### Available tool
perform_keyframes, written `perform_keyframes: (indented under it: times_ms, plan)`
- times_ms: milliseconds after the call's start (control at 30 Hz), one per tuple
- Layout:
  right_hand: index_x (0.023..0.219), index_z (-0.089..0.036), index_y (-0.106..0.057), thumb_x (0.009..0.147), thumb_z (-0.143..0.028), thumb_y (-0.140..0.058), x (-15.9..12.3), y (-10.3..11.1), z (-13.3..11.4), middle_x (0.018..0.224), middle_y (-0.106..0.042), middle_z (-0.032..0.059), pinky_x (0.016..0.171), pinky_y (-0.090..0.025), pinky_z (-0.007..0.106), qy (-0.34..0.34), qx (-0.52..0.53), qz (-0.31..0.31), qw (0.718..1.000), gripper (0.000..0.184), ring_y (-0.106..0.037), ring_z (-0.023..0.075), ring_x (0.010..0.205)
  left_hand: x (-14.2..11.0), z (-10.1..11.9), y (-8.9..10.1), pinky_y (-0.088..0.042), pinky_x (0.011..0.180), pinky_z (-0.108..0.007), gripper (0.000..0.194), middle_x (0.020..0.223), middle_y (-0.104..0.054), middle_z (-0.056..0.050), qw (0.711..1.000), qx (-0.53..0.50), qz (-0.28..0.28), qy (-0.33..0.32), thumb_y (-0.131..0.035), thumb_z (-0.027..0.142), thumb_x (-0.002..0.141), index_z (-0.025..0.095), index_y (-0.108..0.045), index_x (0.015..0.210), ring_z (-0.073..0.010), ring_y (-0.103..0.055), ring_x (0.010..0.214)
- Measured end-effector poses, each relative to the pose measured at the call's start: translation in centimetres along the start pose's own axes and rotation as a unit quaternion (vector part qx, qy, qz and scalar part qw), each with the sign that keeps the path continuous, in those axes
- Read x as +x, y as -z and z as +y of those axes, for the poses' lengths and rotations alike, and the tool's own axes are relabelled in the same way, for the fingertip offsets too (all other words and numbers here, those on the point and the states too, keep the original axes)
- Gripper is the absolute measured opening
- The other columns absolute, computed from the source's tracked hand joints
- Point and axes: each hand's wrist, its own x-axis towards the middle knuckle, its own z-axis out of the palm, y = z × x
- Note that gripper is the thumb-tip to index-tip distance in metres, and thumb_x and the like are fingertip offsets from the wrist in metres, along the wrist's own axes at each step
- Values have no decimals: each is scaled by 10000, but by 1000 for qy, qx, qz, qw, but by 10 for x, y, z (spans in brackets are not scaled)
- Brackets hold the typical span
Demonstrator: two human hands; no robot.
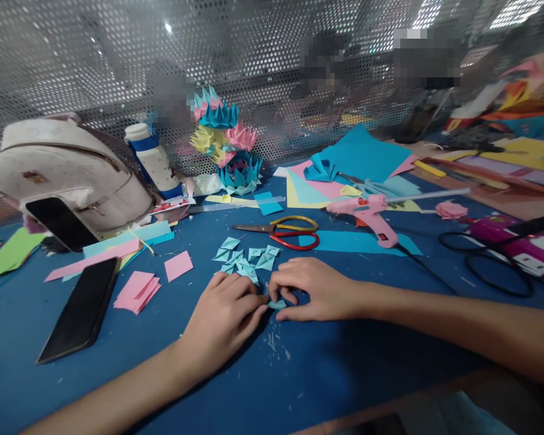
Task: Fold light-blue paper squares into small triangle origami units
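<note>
A small light blue piece of folded paper (pixel 277 304) lies low over the table between my two hands. My left hand (pixel 224 307) is closed, its thumb and index finger pinching the paper's left end. From the other side my right hand (pixel 315 289) curls round the same piece, thumb below and fingertips above it. Just beyond my fingers several folded light blue paper pieces (pixel 240 263) lie in a loose cluster. Scissors (pixel 294 228) with one yellow and one red handle rest behind them, blades pointing left.
A pink hot glue gun (pixel 367 214) lies on a blue paper strip (pixel 344 241). Pink paper squares (pixel 137 291) and a black phone (pixel 79 314) are at left. Behind stand a white backpack (pixel 68 169), a bottle (pixel 152 160) and a paper flower stack (pixel 229 142). A power strip (pixel 517 244) sits right.
</note>
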Motion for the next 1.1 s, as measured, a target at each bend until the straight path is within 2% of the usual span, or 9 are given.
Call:
perform_keyframes:
  times_ms: [167, 500, 700, 900, 1100]
  plan:
    - [892, -201, -626, 792, -441, -784, 1, -1, 0, 667, -565, -65, 657, -308, 241, -29, 12, -6, 999, 305, -526, 122, 691, 1, -4, 0, -342, 759, -336, 196, 927, -639, -11, 1000, -24, 1, 11, -496, 287, 1026, 236, -684, 1045, -175, -565, 839]
    - [895, -198, -612, 827, -435, -736, 2, 0, -1, 673, -558, -56, 647, -305, 246, -43, 4, -13, 999, 276, -536, 132, 701, 2, 4, 4, -350, 770, -336, 251, 938, -649, -24, 999, -35, -4, 30, -427, 188, 1020, 204, -673, 975, -175, -561, 851]
    - [899, -194, -616, 854, -450, -727, 2, 2, -4, 661, -563, -59, 639, -304, 241, -51, 15, -14, 998, 282, -531, 126, 686, 2, 2, 3, -336, 780, -337, 222, 927, -672, -9, 1000, -29, 6, 10, -447, 171, 1019, 199, -662, 972, -170, -579, 835]
    - [910, -192, -622, 896, -420, -691, 2, 1, -2, 666, -576, -56, 637, -305, 239, -39, 6, -11, 999, 239, -532, 121, 687, -1, 1, 1, -322, 784, -343, 166, 971, -691, -10, 1000, -26, 16, 1, -526, 139, 985, 217, -650, 1062, -180, -592, 848]
    - [892, -187, -622, 908, -416, -677, -1, -2, -4, 660, -570, -47, 634, -315, 236, 1, 5, 7, 1000, 236, -527, 119, 670, -1, 2, 1, -331, 775, -334, 146, 887, -685, 16, 997, -57, 46, 11, -535, 86, 964, 201, -617, 927, -163, -587, 817]
